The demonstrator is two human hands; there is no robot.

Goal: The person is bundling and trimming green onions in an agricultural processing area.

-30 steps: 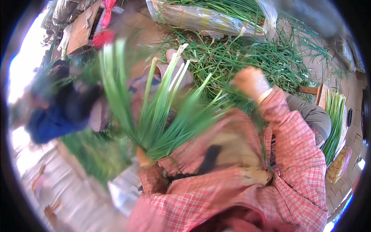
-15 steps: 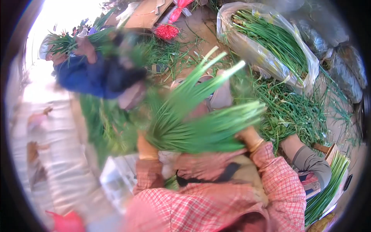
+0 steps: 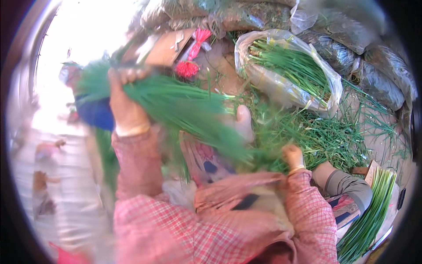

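Note:
My left hand (image 3: 127,103) is raised at the upper left, its fingers wrapped around a large bunch of chives (image 3: 189,105). The long green leaves are smeared by motion and stretch toward the lower right across my lap. Lower down on the right, my right hand (image 3: 293,156) is closed beside the loose green trimmings (image 3: 325,138) on the ground, apart from the bunch. Whether anything is inside its fingers is hidden. My bare foot (image 3: 244,121) shows just past the bunch.
A clear plastic bag (image 3: 259,75) packed with chives lies ahead. Pink ties (image 3: 187,68) sit by a cardboard piece (image 3: 165,48). At the lower right rests another chive bundle (image 3: 373,211). Stuffed plastic sacks (image 3: 378,77) line the back. Someone's blue clothing (image 3: 94,110) shows at left.
My left hand has swung up and forward with the chives, which now sweep across from upper left. My right hand has come away from the bunch. The view has tilted upward slightly.

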